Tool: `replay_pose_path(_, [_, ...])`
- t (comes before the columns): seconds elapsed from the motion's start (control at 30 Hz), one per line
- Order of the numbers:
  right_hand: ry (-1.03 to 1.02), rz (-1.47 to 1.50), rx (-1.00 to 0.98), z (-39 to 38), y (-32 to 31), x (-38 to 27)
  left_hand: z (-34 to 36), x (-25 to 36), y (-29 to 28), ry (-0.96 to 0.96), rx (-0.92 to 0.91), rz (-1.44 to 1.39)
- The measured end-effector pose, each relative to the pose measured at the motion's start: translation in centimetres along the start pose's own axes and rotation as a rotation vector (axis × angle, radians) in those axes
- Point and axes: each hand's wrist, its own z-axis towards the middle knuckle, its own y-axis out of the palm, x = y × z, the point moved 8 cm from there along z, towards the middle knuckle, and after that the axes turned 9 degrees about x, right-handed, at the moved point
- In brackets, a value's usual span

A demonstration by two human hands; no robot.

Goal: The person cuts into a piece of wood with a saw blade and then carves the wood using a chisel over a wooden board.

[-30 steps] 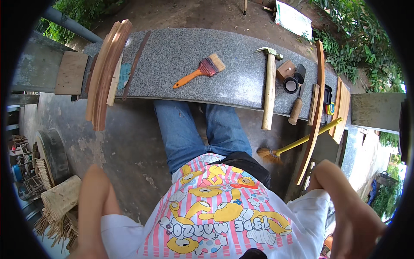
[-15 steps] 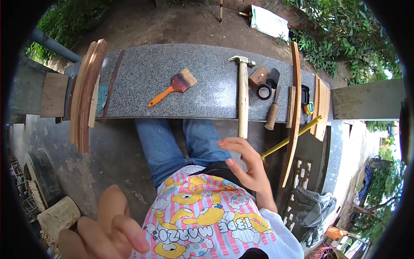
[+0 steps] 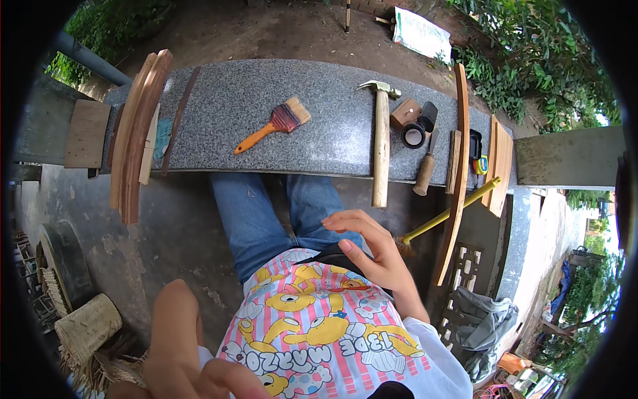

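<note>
My right hand (image 3: pixel 374 251) is held in front of my shirt, above my lap. Its fingers are stretched and slightly bent, the thumb stands apart, and nothing is in it. Low on the left and close to the camera is my left hand (image 3: pixel 199 380), bent and mostly cut off by the lower edge, so its grip is hidden. On the grey stone slab (image 3: pixel 226 86) a paintbrush (image 3: pixel 274 124) with an orange handle lies apart from both hands. Nearest my right hand, a claw hammer (image 3: pixel 381 146) has its wooden handle jutting over the slab's near edge.
Right of the hammer are a wooden block (image 3: pixel 405 114), a black roll of tape (image 3: pixel 413 136), a wooden-handled knife (image 3: pixel 424 174), a long wooden strip (image 3: pixel 460 146) and a tape measure (image 3: pixel 480 164). Wooden strips (image 3: pixel 138 146) lie left. A yellow-handled broom (image 3: pixel 432 223) leans at right.
My left hand has dropped toward the lower edge and shows less. My right hand has shifted slightly left. The whole view has tilted slightly; the tools lie as before.
</note>
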Motion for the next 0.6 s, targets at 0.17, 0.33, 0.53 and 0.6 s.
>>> replay_pose_path(0.17, [0.014, -0.001, 0.002, -0.3, 0.0, 0.5, 1.2, 0.0, 0.2, -0.248, 0.165, -0.15])
replay_pose_path(0.33, [0.021, -0.039, 0.007, -0.7, 0.0, 1.0, 2.4, -0.6, 0.1, -0.267, 0.024, -0.191])
replay_pose_path(0.53, [0.076, -0.046, -0.003, -0.7, 0.3, 1.3, 3.4, -0.4, 0.7, -0.281, -0.123, -0.225])
replay_pose_path(0.6, [0.086, -0.053, 0.004, -0.7, 0.2, 1.7, 2.1, -0.3, 0.1, -0.225, 0.049, -0.265])
